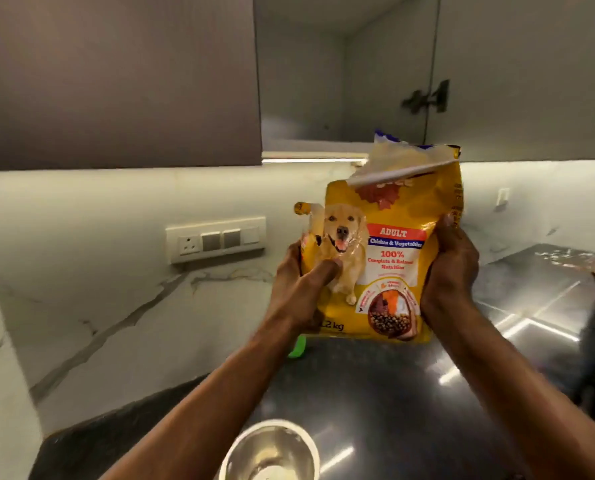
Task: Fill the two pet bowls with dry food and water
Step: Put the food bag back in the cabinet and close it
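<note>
1. The dog food bag (382, 258), yellow with a dog printed on the front, sits in the middle of the frame, upright, with its bottom edge at or just above the dark tabletop (375, 393); contact cannot be told for certain.
2. The left hand (303, 289) clasps the bag's left side, thumb pressed across the printed front and fingers wrapped behind. The right hand (452, 268) clamps the right edge, with its fingers hidden behind the bag. Gripping both sides likely keeps the soft pack upright and steady.
3. The bag's top is already torn open, with a pale flap folded forward, so holding it upright keeps the kibble from spilling before it is aimed.
4. A steel pet bowl (270, 452) stands on the tabletop at the bottom centre of the frame, nearer the person than the bag, and looks empty. Only this one bowl is in view.
5. A small green object (298, 348) peeks out beside the left wrist, below the bag; what it is cannot be told.
6. Neither filling looks done yet. The next move would probably be to bring the bag over the bowl and tip it slowly.
</note>
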